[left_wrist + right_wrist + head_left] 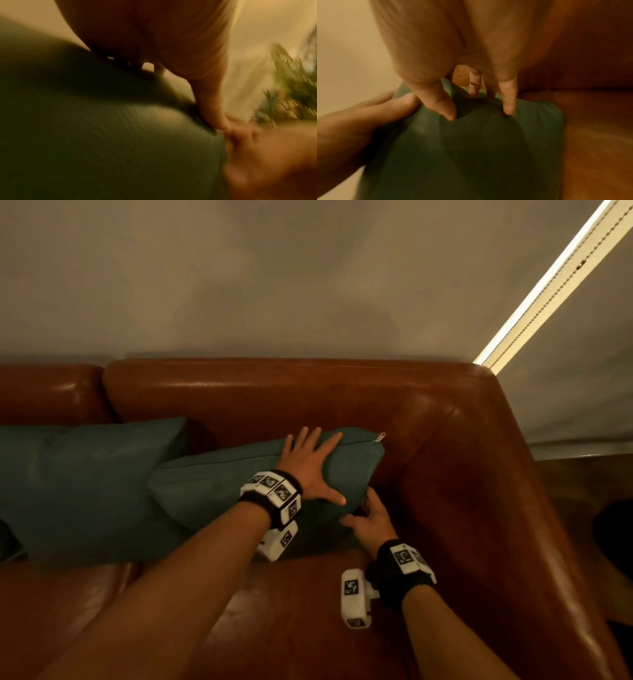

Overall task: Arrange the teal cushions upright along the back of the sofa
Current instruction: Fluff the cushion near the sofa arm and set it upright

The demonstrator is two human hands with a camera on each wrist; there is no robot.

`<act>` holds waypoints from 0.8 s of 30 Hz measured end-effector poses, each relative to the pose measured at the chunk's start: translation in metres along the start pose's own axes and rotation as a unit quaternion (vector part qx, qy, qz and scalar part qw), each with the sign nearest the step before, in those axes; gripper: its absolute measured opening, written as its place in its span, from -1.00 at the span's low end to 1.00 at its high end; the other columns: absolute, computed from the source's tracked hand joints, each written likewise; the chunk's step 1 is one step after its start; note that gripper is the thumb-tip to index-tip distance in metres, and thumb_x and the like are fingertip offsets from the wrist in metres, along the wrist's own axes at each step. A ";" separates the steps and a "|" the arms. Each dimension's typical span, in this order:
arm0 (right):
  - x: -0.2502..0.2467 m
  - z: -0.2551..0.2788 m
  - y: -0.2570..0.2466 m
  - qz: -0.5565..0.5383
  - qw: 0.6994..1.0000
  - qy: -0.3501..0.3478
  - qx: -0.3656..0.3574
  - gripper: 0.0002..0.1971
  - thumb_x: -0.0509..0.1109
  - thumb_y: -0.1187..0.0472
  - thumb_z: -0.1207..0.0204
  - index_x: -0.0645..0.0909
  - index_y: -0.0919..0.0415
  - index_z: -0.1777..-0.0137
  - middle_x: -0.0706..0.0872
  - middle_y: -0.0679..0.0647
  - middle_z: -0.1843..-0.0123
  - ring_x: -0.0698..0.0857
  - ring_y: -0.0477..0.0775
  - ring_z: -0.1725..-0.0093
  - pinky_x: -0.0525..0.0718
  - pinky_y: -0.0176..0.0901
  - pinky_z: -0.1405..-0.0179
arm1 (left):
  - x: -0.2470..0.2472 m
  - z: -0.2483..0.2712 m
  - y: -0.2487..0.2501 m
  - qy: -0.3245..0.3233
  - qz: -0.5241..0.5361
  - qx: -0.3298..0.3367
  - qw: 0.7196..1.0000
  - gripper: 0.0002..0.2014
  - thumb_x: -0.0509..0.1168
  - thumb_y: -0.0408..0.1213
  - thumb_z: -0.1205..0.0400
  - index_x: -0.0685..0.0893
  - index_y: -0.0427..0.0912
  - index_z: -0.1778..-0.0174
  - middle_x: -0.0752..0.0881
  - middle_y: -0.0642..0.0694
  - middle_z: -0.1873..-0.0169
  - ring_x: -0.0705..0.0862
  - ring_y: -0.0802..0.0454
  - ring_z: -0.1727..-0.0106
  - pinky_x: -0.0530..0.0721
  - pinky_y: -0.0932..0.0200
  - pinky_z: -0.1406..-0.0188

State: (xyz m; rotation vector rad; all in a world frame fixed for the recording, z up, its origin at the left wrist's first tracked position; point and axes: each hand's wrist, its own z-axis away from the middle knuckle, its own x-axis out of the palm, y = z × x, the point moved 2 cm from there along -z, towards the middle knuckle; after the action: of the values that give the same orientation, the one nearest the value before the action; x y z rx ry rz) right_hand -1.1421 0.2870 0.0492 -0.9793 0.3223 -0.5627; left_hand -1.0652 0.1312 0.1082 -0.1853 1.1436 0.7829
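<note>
Two teal cushions lie on a brown leather sofa [274, 392]. The left cushion [85, 474] leans against the backrest. The right cushion [222, 491] tilts across its corner, zipper [381, 437] at the top right, near the armrest. My left hand [311, 470] presses flat on its upper face with fingers spread. My right hand [368, 518] grips its right edge, thumb in front and fingers behind. In the right wrist view, that hand [479, 105] pinches a fold of the cushion [479, 155]. The left wrist view is blurred, with the palm [163, 40] on the fabric [102, 135].
The sofa's right armrest [479, 491] rises close beside the right cushion. Bare seat leather [291, 611] lies in front of both cushions. A pale wall stands behind the backrest, with a bright window-blind strip [548, 278] at the upper right. A blurred plant [291, 81] shows in the left wrist view.
</note>
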 end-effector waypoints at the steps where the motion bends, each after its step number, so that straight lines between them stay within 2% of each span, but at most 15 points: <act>1: 0.002 0.002 0.004 -0.010 1.000 -0.001 0.010 -0.29 0.38 0.60 -0.33 0.46 -0.05 -0.39 0.69 0.09 -0.25 0.69 0.15 -0.21 0.69 -0.04 0.02 | 0.004 -0.007 0.008 -0.024 -0.025 0.015 0.999 0.24 0.40 0.46 -0.23 -0.19 0.23 -0.70 -0.08 -0.18 -0.76 -0.10 -0.28 -0.75 -0.13 -0.34 -0.66; 3: -0.004 0.004 0.014 -0.031 0.999 -0.002 0.033 -0.25 0.35 0.54 -0.36 0.40 -0.22 -0.42 0.64 -0.01 -0.30 0.66 0.04 -0.20 0.72 0.10 -0.10 | 0.009 -0.011 0.018 -0.017 -0.055 0.032 0.998 0.05 0.37 0.38 -0.35 -0.02 0.24 -0.69 0.24 -0.19 -0.68 0.23 -0.27 -0.67 0.12 -0.29 -0.60; 5: -0.017 0.006 0.024 -0.072 0.996 0.019 0.043 -0.25 0.36 0.51 -0.39 0.38 -0.33 -0.37 0.58 -0.05 -0.37 0.60 -0.01 -0.28 0.67 0.23 -0.28 | 0.005 -0.009 0.022 0.037 -0.037 0.037 0.998 -0.23 0.36 0.18 -0.49 0.24 0.24 -0.63 0.51 -0.12 -0.50 0.47 -0.22 -0.51 0.29 -0.20 -0.47; 7: -0.034 0.009 0.038 -0.101 0.989 0.090 0.063 -0.29 0.45 0.40 -0.38 0.40 -0.32 -0.38 0.54 0.04 -0.45 0.55 0.09 -0.39 0.59 0.21 -0.36 | -0.004 -0.003 0.017 0.095 0.010 0.027 0.995 -0.42 0.36 0.04 -0.55 0.44 0.23 -0.54 0.64 -0.06 -0.41 0.58 -0.17 -0.43 0.40 -0.12 -0.37; 9: -0.049 0.017 0.052 -0.112 0.975 0.156 0.108 -0.20 0.56 0.28 -0.36 0.31 -0.23 -0.54 0.47 0.16 -0.55 0.51 0.18 -0.44 0.52 0.16 -0.36 | -0.019 0.010 0.001 0.162 0.096 -0.003 0.982 -0.51 0.42 -0.04 -0.54 0.60 0.22 -0.43 0.73 -0.03 -0.34 0.66 -0.13 -0.37 0.53 -0.04 -0.34; 11: -0.056 0.026 0.065 -0.105 0.966 0.165 0.167 0.04 0.64 0.13 -0.30 0.07 -0.22 -0.66 0.31 0.22 -0.67 0.41 0.28 -0.56 0.44 0.28 -0.45 | -0.037 0.027 -0.025 0.230 0.233 -0.030 0.944 -0.53 0.51 -0.18 -0.47 0.70 0.11 -0.34 0.79 -0.02 -0.23 0.74 -0.05 -0.28 0.63 0.03 -0.32; 13: -0.054 0.032 0.068 -0.087 0.965 0.140 0.206 0.18 0.66 0.04 -0.27 -0.15 -0.25 -0.68 0.15 0.21 -0.74 0.30 0.35 -0.64 0.35 0.42 -0.51 | -0.054 0.047 -0.052 0.278 0.377 -0.032 0.883 -0.52 0.54 -0.36 -0.44 0.72 -0.07 -0.30 0.80 0.00 -0.11 0.77 0.15 -0.12 0.67 0.20 -0.23; 15: -0.045 0.029 0.060 -0.077 0.970 0.110 0.204 0.17 0.62 0.06 -0.34 -0.22 -0.25 -0.69 0.08 0.19 -0.76 0.25 0.36 -0.66 0.31 0.45 -0.53 | -0.062 0.064 -0.075 0.307 0.463 -0.037 0.830 -0.62 0.52 -0.46 -0.46 0.71 -0.13 -0.18 0.78 0.14 0.06 0.74 0.44 0.12 0.65 0.42 -0.04; 17: -0.036 0.015 0.041 -0.106 0.979 0.083 0.152 0.08 0.57 0.19 -0.40 -0.14 -0.20 -0.70 0.15 0.17 -0.75 0.30 0.32 -0.65 0.34 0.37 -0.54 | -0.051 0.076 -0.096 0.311 0.527 -0.080 0.787 -0.73 0.51 -0.43 -0.47 0.73 -0.01 0.00 0.81 0.28 0.23 0.74 0.46 0.17 0.67 0.34 -0.02; 19: -0.030 -0.002 0.017 -0.148 0.984 0.055 0.085 -0.13 0.55 0.30 -0.41 0.21 -0.16 -0.63 0.49 0.13 -0.57 0.54 0.26 -0.48 0.50 0.30 -0.45 | -0.028 0.087 -0.114 0.305 0.593 -0.121 0.735 -0.75 0.52 -0.36 -0.46 0.75 0.02 0.01 0.86 0.22 0.18 0.79 0.26 0.07 0.69 0.15 -0.12; 20: -0.027 -0.010 0.005 -0.141 0.987 0.058 0.051 -0.33 0.56 0.29 -0.41 0.45 -0.15 -0.47 0.66 0.09 -0.37 0.65 0.21 -0.31 0.58 0.28 -0.36 | -0.014 0.092 -0.123 0.302 0.611 -0.139 0.718 -0.73 0.51 -0.33 -0.46 0.75 -0.02 -0.06 0.86 0.14 0.09 0.80 0.15 0.00 0.69 0.10 -0.15; 21: -0.027 -0.017 -0.007 -0.110 0.990 0.090 0.022 -0.59 0.55 0.26 -0.42 0.62 -0.15 -0.19 0.75 0.06 -0.15 0.71 0.16 -0.13 0.64 0.26 -0.27 | -0.001 0.097 -0.128 0.299 0.616 -0.145 0.714 -0.67 0.50 -0.33 -0.48 0.73 -0.08 -0.17 0.84 0.06 -0.02 0.78 0.06 -0.08 0.68 0.12 -0.19; 22: -0.026 -0.021 -0.021 -0.085 0.989 0.125 -0.011 -0.78 0.52 0.25 -0.45 0.65 -0.14 0.11 0.75 0.04 0.07 0.70 0.12 0.04 0.66 0.21 -0.17 | 0.012 0.102 -0.133 0.285 0.595 -0.154 0.736 -0.61 0.48 -0.36 -0.52 0.67 -0.17 -0.29 0.79 -0.04 -0.14 0.73 0.00 -0.16 0.66 0.21 -0.20; 23: -0.024 -0.028 -0.033 -0.061 0.986 0.147 -0.042 -0.77 0.49 0.27 -0.48 0.59 -0.07 0.29 0.72 0.02 0.24 0.67 0.09 0.16 0.64 0.13 -0.07 | 0.026 0.106 -0.138 0.265 0.564 -0.152 0.767 -0.55 0.46 -0.39 -0.54 0.60 -0.23 -0.37 0.73 -0.11 -0.22 0.69 -0.02 -0.21 0.64 0.30 -0.18; 24: -0.019 -0.035 -0.045 -0.044 0.986 0.141 -0.075 -0.71 0.45 0.33 -0.50 0.52 -0.02 0.35 0.70 0.03 0.32 0.67 0.09 0.20 0.61 0.05 0.00 | 0.039 0.111 -0.140 0.233 0.533 -0.156 0.798 -0.50 0.47 -0.38 -0.54 0.57 -0.26 -0.41 0.70 -0.15 -0.26 0.66 -0.04 -0.24 0.63 0.29 -0.18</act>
State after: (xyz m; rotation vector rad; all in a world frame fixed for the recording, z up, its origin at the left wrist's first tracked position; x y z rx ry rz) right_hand -1.1881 0.2545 0.0692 -1.0643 0.5828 -0.7693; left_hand -0.8855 0.1045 0.0881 0.0248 1.5740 2.0296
